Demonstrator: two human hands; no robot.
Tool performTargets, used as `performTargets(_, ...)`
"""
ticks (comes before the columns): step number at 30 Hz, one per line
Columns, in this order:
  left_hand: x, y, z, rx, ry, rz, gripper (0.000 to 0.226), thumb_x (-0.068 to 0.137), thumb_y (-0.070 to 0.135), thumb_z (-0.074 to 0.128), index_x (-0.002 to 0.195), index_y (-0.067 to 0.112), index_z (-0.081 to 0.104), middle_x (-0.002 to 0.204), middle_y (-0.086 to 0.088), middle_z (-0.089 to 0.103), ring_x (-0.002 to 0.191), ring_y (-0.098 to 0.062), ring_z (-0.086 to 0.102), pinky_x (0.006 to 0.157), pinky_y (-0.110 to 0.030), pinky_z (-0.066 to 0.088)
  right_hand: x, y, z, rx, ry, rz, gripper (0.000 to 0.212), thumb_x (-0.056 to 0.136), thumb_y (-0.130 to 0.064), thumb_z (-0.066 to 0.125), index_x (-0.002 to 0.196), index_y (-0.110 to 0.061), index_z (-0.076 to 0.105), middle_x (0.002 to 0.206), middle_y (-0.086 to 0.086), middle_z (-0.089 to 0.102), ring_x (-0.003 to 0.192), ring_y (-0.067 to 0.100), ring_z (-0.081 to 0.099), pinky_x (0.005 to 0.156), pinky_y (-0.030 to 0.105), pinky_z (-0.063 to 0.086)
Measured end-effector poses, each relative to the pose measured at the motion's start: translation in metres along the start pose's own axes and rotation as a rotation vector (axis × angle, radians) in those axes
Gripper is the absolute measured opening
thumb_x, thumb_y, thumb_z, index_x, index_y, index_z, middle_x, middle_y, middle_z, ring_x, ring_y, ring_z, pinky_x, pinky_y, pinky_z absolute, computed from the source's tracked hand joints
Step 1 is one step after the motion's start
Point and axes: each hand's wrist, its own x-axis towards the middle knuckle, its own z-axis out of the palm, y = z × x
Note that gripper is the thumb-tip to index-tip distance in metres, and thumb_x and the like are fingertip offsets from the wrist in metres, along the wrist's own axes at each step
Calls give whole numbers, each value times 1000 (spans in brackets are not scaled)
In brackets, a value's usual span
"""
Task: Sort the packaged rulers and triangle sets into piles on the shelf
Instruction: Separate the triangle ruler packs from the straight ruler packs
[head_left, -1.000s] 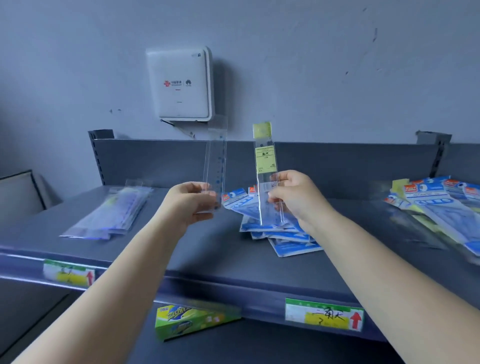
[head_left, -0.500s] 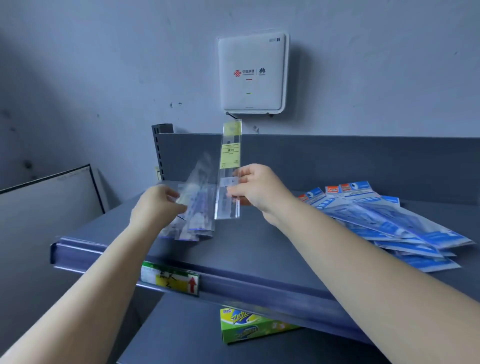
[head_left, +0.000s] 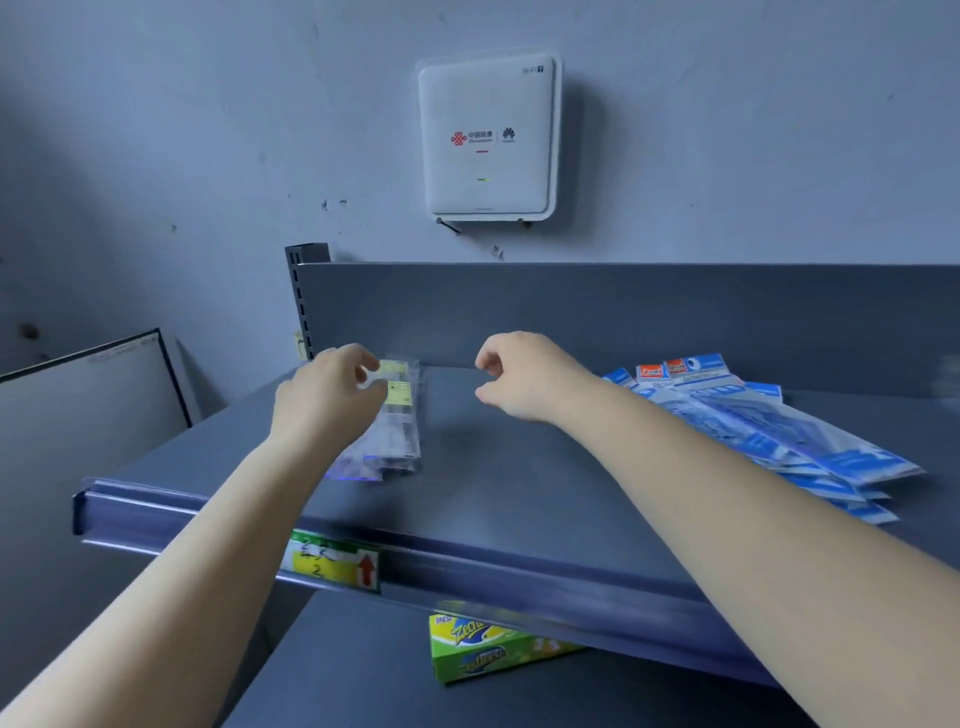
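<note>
A pile of clear ruler packs (head_left: 397, 436) lies on the left part of the grey shelf (head_left: 519, 467); the top pack carries a yellow label. My left hand (head_left: 327, 400) is over the far end of this pile, with thumb and fingers curled at the top pack's labelled end. It hides the pile's left side. My right hand (head_left: 524, 376) hovers above the shelf's middle with loosely curled fingers and holds nothing. A fanned pile of blue triangle sets (head_left: 769, 436) lies at the right, behind my right forearm.
A white router box (head_left: 488, 137) hangs on the wall above the shelf's back panel. The shelf's front rail carries a yellow price tag (head_left: 332, 566). A green and yellow box (head_left: 483, 649) sits on the lower shelf. A framed board (head_left: 88, 405) leans at the left.
My right hand has let go of the yellow-labelled ruler pack, which now lies on the left pile. My left hand has come down onto that pile. The view has swung left.
</note>
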Motion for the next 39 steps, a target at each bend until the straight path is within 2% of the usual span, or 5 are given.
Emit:
performTargets(4,-15,64,20,184,-24,213,34,89,33,51,121,21,54,120,1,58,112,-25,52,93,-35,34,-34,44,-30,-371,131,-67,25,89,-15,48,113,-16,53,113,0,53,99,23,50,72,31,38)
performTargets(9,-42,160,53,323,-39,413,39,89,41,50,122,21,51,121,2,57,114,-24,50,93,-34,32,-78,113,-71,-737,212,-63,20,90,-16,47,111,-14,49,111,2,53,103,24,50,70,32,28)
performTargets(25,-143,407,139,122,-222,721,36,89,42,48,117,20,53,115,4,58,110,-21,52,90,-32,34,-213,323,-182,-591,312,248,24,91,-24,46,112,-15,53,116,2,56,108,26,52,68,31,34)
performTargets(36,-175,489,175,46,-514,543,40,88,53,47,112,22,55,115,4,60,105,-20,57,84,-30,44,-257,422,-224,-287,318,399,25,89,-26,55,113,-20,58,121,-3,58,109,20,54,88,33,47)
performTargets(39,-178,501,183,-27,-598,424,34,86,57,49,100,26,50,100,5,61,95,-19,58,75,-25,42,-257,434,-224,-265,249,435,31,88,-30,57,117,-19,57,124,-2,55,112,20,53,91,32,45)
